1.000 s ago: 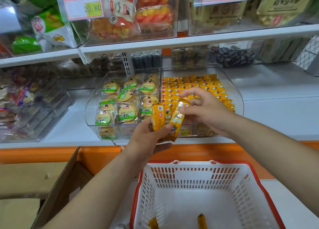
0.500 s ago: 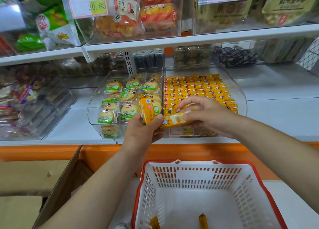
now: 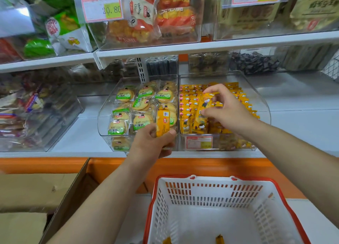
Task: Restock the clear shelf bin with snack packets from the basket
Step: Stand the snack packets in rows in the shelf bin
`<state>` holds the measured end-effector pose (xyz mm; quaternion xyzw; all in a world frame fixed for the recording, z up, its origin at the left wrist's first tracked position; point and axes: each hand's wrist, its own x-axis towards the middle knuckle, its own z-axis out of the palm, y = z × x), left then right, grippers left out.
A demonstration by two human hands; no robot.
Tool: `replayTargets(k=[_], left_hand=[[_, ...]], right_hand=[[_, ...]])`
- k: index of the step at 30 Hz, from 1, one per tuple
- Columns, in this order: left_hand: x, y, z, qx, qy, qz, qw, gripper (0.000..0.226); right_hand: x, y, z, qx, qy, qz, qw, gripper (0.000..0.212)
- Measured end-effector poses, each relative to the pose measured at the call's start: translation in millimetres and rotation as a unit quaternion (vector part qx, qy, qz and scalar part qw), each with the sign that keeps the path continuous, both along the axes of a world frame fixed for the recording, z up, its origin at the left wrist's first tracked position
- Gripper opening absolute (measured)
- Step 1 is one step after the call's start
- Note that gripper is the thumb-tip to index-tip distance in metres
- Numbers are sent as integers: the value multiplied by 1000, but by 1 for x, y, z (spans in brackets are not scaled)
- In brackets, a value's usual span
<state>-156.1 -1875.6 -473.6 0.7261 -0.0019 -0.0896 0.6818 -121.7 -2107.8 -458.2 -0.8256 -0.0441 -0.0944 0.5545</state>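
Note:
My left hand (image 3: 153, 142) grips an upright yellow snack packet (image 3: 162, 123) in front of the two clear bins. Over the right clear shelf bin (image 3: 264, 104), which holds rows of the same yellow packets, my right hand (image 3: 226, 108) pinches another yellow packet (image 3: 203, 107) just above the rows. Below, the white basket with a red rim (image 3: 227, 207) sits close to me. Two yellow packets (image 3: 219, 239) lie on its floor.
A second clear bin (image 3: 102, 115) to the left holds round biscuits in green-labelled wrappers. An open cardboard box (image 3: 60, 194) stands at the lower left. The upper shelf (image 3: 201, 45) overhangs the bins with more snack bins and price tags.
My right hand took one packet from my left hand and carried it forward over the right bin. The left hand keeps one packet and has shifted slightly left.

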Motion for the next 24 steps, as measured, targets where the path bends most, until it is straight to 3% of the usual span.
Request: replayTargets(k=[4, 9, 20, 24], left_hand=[[0, 0, -3, 6, 12, 13, 1000, 16], [2, 1, -1, 1, 12, 16, 1000, 21], [2, 1, -1, 1, 7, 15, 1000, 18], [3, 0, -2, -12, 11, 10, 1000, 18]], right_hand=[[15, 2, -16, -165, -45, -23, 985, 44], [23, 0, -21, -335, 1, 37, 941, 41], [29, 1, -28, -363, -9, 44, 931, 33], [31, 5, -22, -423, 10, 101, 900, 25]])
